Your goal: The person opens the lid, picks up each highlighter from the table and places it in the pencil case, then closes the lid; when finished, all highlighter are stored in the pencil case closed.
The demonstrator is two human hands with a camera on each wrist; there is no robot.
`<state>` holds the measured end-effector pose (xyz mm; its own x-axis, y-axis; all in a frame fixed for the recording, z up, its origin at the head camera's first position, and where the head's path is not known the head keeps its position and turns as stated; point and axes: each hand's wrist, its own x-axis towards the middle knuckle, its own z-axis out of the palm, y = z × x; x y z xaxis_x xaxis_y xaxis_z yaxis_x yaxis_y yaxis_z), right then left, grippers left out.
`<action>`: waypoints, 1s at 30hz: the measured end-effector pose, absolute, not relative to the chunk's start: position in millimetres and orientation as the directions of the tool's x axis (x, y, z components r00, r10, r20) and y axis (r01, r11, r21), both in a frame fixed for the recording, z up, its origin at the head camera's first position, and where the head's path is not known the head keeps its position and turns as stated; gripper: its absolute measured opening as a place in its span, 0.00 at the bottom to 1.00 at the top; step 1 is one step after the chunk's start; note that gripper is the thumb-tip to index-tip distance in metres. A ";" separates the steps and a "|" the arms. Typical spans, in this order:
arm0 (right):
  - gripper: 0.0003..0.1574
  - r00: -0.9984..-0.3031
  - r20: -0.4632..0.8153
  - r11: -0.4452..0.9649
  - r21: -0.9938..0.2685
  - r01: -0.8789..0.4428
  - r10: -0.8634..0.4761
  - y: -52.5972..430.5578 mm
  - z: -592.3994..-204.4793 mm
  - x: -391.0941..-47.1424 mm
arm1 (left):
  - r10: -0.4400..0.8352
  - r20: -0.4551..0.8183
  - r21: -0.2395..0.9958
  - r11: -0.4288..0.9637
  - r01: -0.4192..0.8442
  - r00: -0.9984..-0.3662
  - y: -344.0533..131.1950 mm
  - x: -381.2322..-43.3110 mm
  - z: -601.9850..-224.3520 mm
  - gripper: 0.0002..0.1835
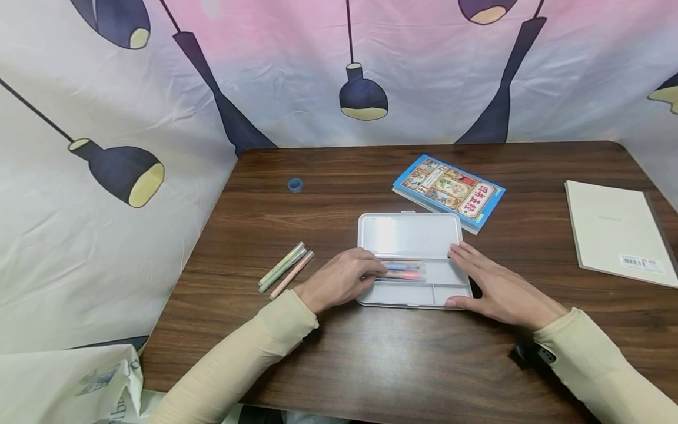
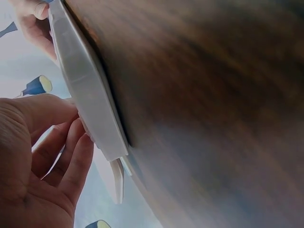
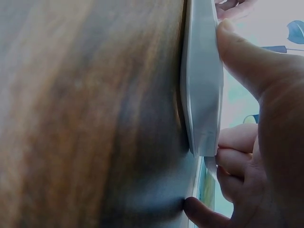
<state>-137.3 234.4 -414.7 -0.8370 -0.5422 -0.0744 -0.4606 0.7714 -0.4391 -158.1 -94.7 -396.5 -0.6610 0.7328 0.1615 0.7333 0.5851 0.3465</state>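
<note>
An open white pencil case (image 1: 398, 293) lies on the table, its lid (image 1: 410, 234) folded back to the far side. Inside its long middle compartment are several coloured pens (image 1: 405, 275), one with an orange-red part. My left hand (image 1: 344, 277) reaches in from the left, with bent fingers and thumb around the pens' left ends; in the left wrist view the case wall hides these fingertips. On the right, my right hand (image 1: 495, 288) rests against the case's right end. Its thumb (image 3: 237, 45) lies along the front rim, and its other fingers are extended toward the lid hinge.
Several pale pens (image 1: 286, 271) lie together left of the case. A blue tape roll (image 1: 295, 185) sits farther back. Behind the case is a blue-covered book (image 1: 450, 191), touching or near the lid. A cream notebook (image 1: 617, 229) lies at the right.
</note>
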 end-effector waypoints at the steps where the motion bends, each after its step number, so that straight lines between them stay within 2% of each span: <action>1: 0.62 -0.837 -0.076 0.772 -0.438 -0.460 -0.542 234.3 -414.7 -137.4 | 0.732 0.162 0.346 0.586 0.732 -0.662 -95.4 -157.7 -396.1 0.11; 5: 0.62 -0.838 -0.077 0.774 -0.435 -0.459 -0.540 234.3 -415.5 -137.3 | 0.708 0.166 0.357 0.606 0.711 -0.687 -102.5 -155.8 -390.3 0.12; 11: 0.63 -0.838 -0.077 0.775 -0.433 -0.460 -0.540 234.1 -415.3 -137.1 | 0.616 0.176 0.379 0.678 0.630 -0.768 -126.2 -149.6 -379.0 0.14; 21: 0.63 -0.833 -0.079 0.769 -0.440 -0.464 -0.548 233.9 -413.2 -135.5 | 0.425 0.257 0.378 0.782 0.495 -0.868 -173.4 -126.6 -387.6 0.23; 30: 0.62 -0.832 -0.081 0.768 -0.443 -0.463 -0.549 235.2 -411.9 -134.9 | 0.328 0.267 0.363 0.836 0.410 -0.906 -202.4 -108.1 -390.9 0.24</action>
<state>-134.9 235.2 -411.9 -0.8320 -0.5488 -0.0809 -0.4632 0.7675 -0.4431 -108.1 -202.4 -390.9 -0.9060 0.3284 0.2672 0.4103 0.8364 0.3635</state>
